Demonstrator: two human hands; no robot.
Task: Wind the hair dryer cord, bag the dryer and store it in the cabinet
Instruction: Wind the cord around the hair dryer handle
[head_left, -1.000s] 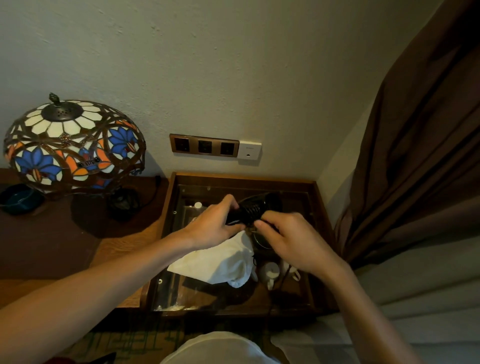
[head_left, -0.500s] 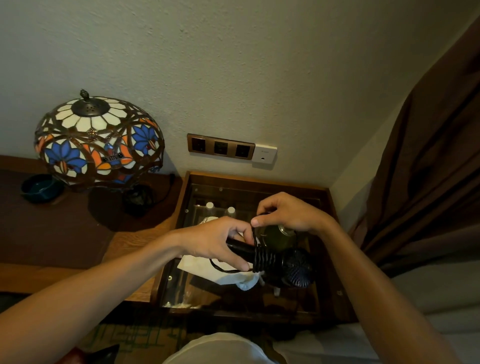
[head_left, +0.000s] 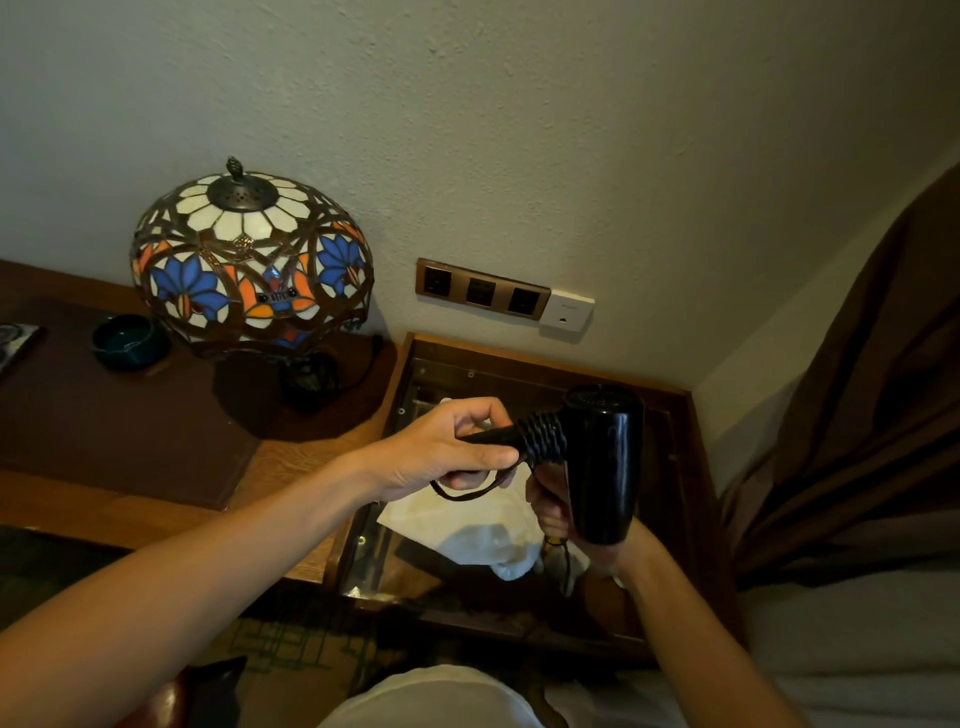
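A black hair dryer (head_left: 602, 462) hangs in the air above the glass-topped cabinet (head_left: 685, 467). Its black cord (head_left: 543, 436) is coiled in several turns around the handle, and a loose loop of the cord hangs below. My left hand (head_left: 441, 452) grips the handle's end and the cord. My right hand (head_left: 550, 504) holds the dryer from underneath and is mostly hidden behind its barrel. A white cloth bag (head_left: 483, 535) lies crumpled on the glass below both hands.
A stained-glass table lamp (head_left: 249, 260) stands on the wooden desk (head_left: 114, 447) at left, with a dark green bowl (head_left: 124, 340) beside it. A row of wall sockets (head_left: 483, 291) sits above the cabinet. A brown curtain (head_left: 857, 415) hangs at right.
The dryer has been raised and turned, its barrel now upright at right. My right hand went from above the dryer to beneath it. My left hand keeps the handle and cord.
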